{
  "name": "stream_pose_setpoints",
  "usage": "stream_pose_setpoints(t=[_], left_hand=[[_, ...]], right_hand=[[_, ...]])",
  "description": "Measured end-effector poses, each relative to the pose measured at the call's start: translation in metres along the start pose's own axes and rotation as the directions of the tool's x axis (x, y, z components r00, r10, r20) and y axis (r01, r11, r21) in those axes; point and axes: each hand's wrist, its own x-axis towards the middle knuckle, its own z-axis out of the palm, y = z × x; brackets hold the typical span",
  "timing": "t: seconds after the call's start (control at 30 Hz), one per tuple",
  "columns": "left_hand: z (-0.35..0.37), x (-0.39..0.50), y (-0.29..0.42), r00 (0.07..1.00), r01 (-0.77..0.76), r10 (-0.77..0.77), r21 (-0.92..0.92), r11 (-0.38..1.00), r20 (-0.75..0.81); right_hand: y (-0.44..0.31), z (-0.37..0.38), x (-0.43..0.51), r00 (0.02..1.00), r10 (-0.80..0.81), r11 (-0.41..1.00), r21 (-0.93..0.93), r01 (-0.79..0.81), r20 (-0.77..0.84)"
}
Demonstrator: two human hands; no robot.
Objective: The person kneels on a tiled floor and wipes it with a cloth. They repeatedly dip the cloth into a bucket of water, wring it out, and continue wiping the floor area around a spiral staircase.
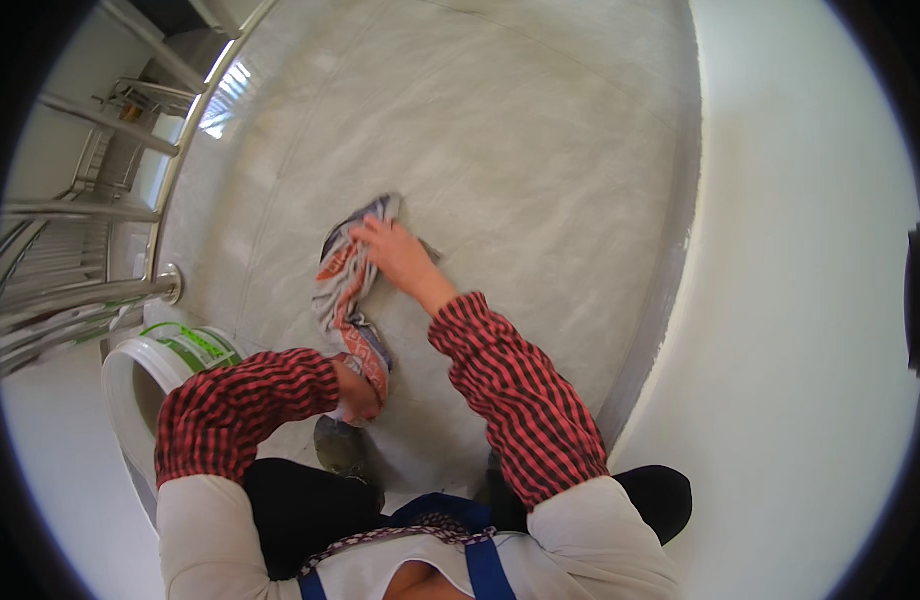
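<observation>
A crumpled grey cloth with orange and dark blue patterning stretches across the tiled floor in front of me. My right hand lies on its far end, fingers spread over the fabric. The near end is bunched in my left hand, which grips it close above my shoe. Part of the left hand's fingers is hidden by the cloth. Both forearms wear red and black checked sleeve covers.
A white plastic bucket with a green label stands beside my left arm. Metal railings run along the left, with a round post base at the floor. On the right, a grey skirting strip borders a white wall.
</observation>
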Motion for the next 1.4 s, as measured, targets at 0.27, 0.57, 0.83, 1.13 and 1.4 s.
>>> stream_pose_setpoints(t=[0.27, 0.57, 0.83, 1.13, 1.4], left_hand=[[-0.047, -0.032, -0.017, 0.788, -0.091, -0.116, -0.301, 0.949, -0.605], [-0.105, 0.018, 0.011, 0.756, 0.016, -0.055, -0.066, 0.998, -0.653], [-0.042, 0.075, 0.008, 0.955, -0.293, 0.28, 0.156, 0.943, 0.097], [-0.122, 0.0, 0.019, 0.751, -0.08, -0.01, -0.105, 0.991, -0.66], [-0.156, -0.03, 0.004, 0.296, 0.204, 0.04, 0.104, 0.973, -0.954]], right_hand=[[0.17, -0.098, -0.118, 0.819, 0.474, 0.798, -0.234, -0.555, -0.323], [0.087, -0.161, -0.343, 0.436, 0.838, 0.388, -0.202, -0.899, -0.329], [-0.108, -0.082, -0.386, 0.156, 0.94, 0.052, -0.327, -0.944, -0.303], [0.105, -0.135, -0.329, 0.514, 0.801, 0.369, -0.423, -0.828, -0.307], [0.264, -0.209, -0.241, 0.699, 0.709, 0.382, -0.781, -0.494, -0.095]])
